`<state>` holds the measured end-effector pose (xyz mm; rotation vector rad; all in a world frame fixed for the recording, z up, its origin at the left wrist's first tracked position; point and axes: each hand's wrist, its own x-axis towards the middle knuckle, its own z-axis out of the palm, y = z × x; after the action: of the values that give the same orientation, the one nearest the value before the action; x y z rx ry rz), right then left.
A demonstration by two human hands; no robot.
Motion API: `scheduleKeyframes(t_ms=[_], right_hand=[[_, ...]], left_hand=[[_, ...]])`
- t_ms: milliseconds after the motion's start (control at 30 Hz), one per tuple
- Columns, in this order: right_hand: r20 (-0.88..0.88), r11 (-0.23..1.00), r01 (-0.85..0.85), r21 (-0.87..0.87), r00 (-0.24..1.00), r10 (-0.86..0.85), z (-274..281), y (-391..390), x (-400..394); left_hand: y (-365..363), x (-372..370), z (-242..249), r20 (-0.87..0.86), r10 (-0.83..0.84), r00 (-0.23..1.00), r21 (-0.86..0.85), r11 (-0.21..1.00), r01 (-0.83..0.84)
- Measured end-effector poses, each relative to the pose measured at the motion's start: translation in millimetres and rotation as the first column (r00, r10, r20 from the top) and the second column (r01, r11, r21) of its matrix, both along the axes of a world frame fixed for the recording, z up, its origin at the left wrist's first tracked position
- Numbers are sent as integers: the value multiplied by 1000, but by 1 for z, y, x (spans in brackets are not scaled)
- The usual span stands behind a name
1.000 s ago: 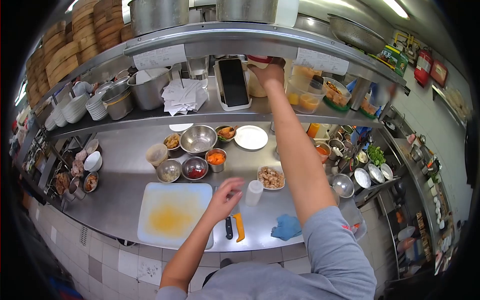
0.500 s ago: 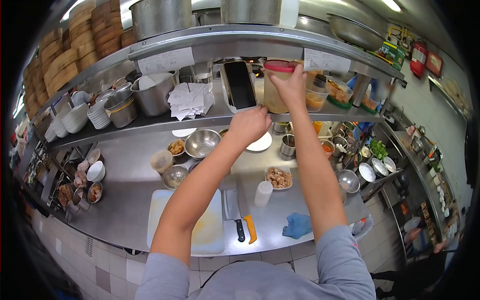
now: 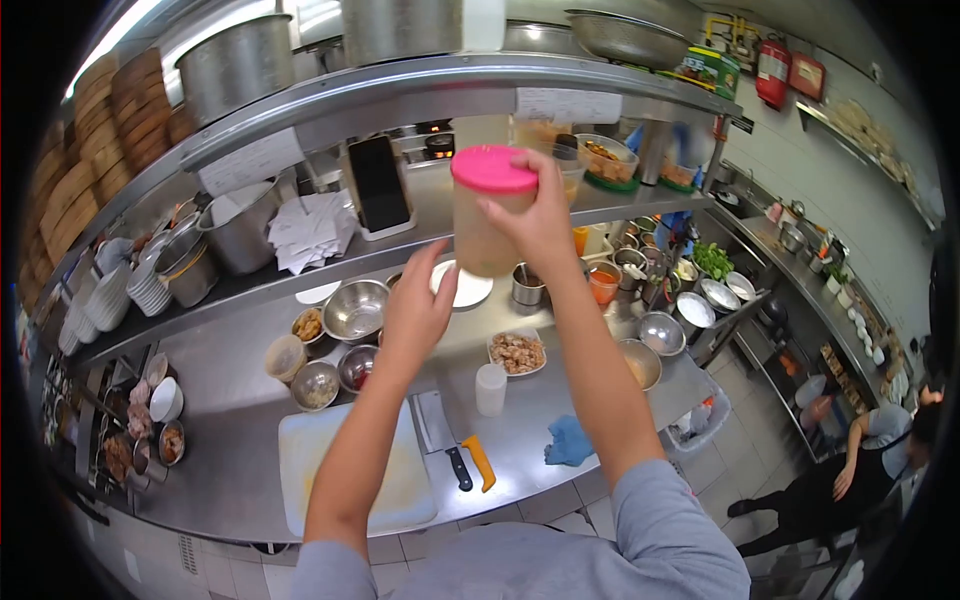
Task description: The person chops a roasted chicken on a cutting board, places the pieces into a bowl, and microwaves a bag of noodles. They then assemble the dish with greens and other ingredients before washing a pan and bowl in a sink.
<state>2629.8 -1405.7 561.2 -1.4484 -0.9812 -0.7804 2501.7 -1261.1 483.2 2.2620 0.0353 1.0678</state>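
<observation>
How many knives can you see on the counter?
2: a black-handled knife just right of the white cutting board, and an orange-handled knife close beside it on the right. Others may be hidden.

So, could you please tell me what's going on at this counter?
A person's right hand is holding up a cloudy container with its pink lid on, in front of the shelf. The left hand is open below and beside it, holding nothing. Down on the counter, the cutting board, the orange-handled knife and the blue cloth all lie untouched.
</observation>
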Motion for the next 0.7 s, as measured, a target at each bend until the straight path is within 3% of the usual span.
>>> scheduleKeyframes(t_ms=[33, 67, 100, 133, 167, 233, 333, 433, 500, 533, 567, 667, 700], right_hand=[[-62, 995, -96, 23, 993, 98, -10, -15, -10], [-121, 980, -193, 48, 973, 198, -24, -30, -22], [-206, 955, -289, 67, 932, 297, -43, -45, -35], [-292, 919, -383, 93, 872, 393, -64, -59, -50], [-304, 868, -483, 112, 815, 493, -88, -71, -64], [-331, 795, -602, 73, 738, 588, -153, -89, -79], [-458, 804, -595, -19, 719, 522, -232, -126, -95], [-661, 703, -685, 192, 439, 608, -291, -169, -89], [-822, 767, -559, 314, 245, 515, -309, -180, -90], [-878, 802, -483, 352, 127, 461, -313, -186, -92], [-886, 825, -451, 340, 141, 443, -316, -188, -95], [-906, 859, -444, 253, 202, 372, -311, -190, -84], [-904, 859, -463, 219, 235, 357, -307, -190, -82]], left_hand=[[-9, -12, -18, -40, -109, 993, -245, 965, 96], [-24, -26, -35, -52, -296, 954, -604, 770, 206], [-38, -42, -52, 5, -461, 887, -867, 441, 234], [-43, -50, -80, 274, -676, 684, -919, 25, 393], [-49, -58, -108, 569, -707, 419, -814, -413, 408], [-78, -77, -132, 641, -657, 398, -768, -543, 340], [-98, -88, -194, 400, -559, 726, -869, -483, 107], [-122, -91, -230, 124, -384, 915, -982, 85, 169], [-135, -90, -240, -40, -297, 954, -728, 663, 176], [-143, -92, -241, -102, -219, 970, -485, 862, 143], [-154, -91, -242, -43, -170, 985, -361, 921, 143], [-177, -86, -244, -57, -156, 986, -640, 764, 84], [-181, -85, -247, -63, -128, 990, -653, 755, 56]])
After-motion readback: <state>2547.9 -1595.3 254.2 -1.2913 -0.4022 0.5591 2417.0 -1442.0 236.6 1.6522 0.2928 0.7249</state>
